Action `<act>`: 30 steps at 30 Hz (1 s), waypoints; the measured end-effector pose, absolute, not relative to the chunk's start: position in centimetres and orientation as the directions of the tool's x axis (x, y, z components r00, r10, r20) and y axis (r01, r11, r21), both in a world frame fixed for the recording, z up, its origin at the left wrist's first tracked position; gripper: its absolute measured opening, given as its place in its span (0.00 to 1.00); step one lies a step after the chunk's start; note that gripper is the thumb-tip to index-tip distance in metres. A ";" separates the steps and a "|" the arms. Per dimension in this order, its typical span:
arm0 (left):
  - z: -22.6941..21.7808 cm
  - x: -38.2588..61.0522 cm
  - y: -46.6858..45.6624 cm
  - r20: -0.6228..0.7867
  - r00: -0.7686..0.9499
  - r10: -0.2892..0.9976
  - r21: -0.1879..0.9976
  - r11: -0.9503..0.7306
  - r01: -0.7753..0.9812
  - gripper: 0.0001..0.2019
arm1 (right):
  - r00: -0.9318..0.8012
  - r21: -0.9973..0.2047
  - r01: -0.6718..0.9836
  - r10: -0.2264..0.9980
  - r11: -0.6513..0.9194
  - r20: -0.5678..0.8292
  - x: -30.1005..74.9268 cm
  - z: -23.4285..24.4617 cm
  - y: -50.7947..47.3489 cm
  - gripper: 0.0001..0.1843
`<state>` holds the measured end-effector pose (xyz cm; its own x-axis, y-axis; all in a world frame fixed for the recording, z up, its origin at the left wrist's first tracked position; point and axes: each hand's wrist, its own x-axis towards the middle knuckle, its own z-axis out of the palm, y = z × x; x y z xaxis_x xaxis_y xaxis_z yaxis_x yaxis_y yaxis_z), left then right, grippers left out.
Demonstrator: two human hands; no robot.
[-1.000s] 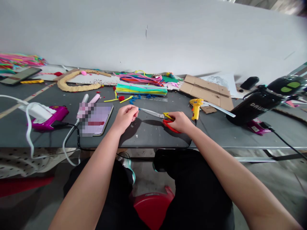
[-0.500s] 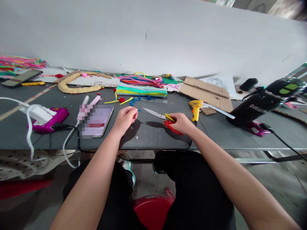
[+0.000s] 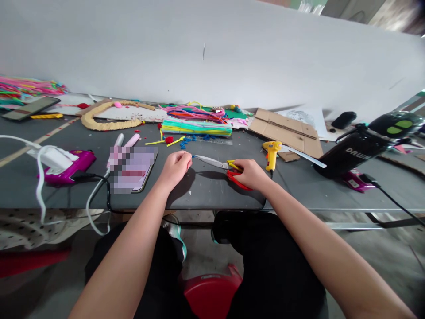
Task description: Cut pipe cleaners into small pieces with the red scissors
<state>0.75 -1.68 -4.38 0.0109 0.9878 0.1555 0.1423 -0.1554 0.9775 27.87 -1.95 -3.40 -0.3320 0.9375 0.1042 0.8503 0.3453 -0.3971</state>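
My left hand [image 3: 177, 167] is closed in a pinch, with the tip of a blue pipe cleaner [image 3: 193, 156] poking out at its right; the rest is hidden by the fingers. My right hand [image 3: 250, 173] grips scissors [image 3: 212, 162] by their red and yellow handles. The blades point left, and their tips are at the blue end beside my left fingers. Behind my hands lie several short blue pieces [image 3: 189, 141] and a bundle of turquoise and yellow pipe cleaners [image 3: 197, 127].
A yellow glue gun [image 3: 272, 155] stands right of my right hand. A phone [image 3: 139, 170], a purple power adapter [image 3: 75, 166] and white cables are on the left. Cardboard [image 3: 285, 130] and a black bottle [image 3: 360, 148] are on the right. A curved straw-coloured form [image 3: 91, 122] lies behind.
The scissors have moved slightly left, bringing their tips to the blue end at my left fingers. The blades look closer together. My left hand has shifted slightly.
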 end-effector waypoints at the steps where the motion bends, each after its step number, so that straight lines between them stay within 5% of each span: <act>1: -4.4 0.8 -1.7 0.155 0.011 0.988 0.977 -0.155 0.146 0.13 | -0.334 -0.399 0.849 0.937 0.346 0.102 27.9 -3.4 -2.0 0.13; 30: -3.9 0.6 -2.0 0.116 0.078 0.990 0.976 -0.128 0.178 0.18 | -0.325 -0.393 0.861 0.943 0.324 0.067 27.9 -3.2 -1.6 0.15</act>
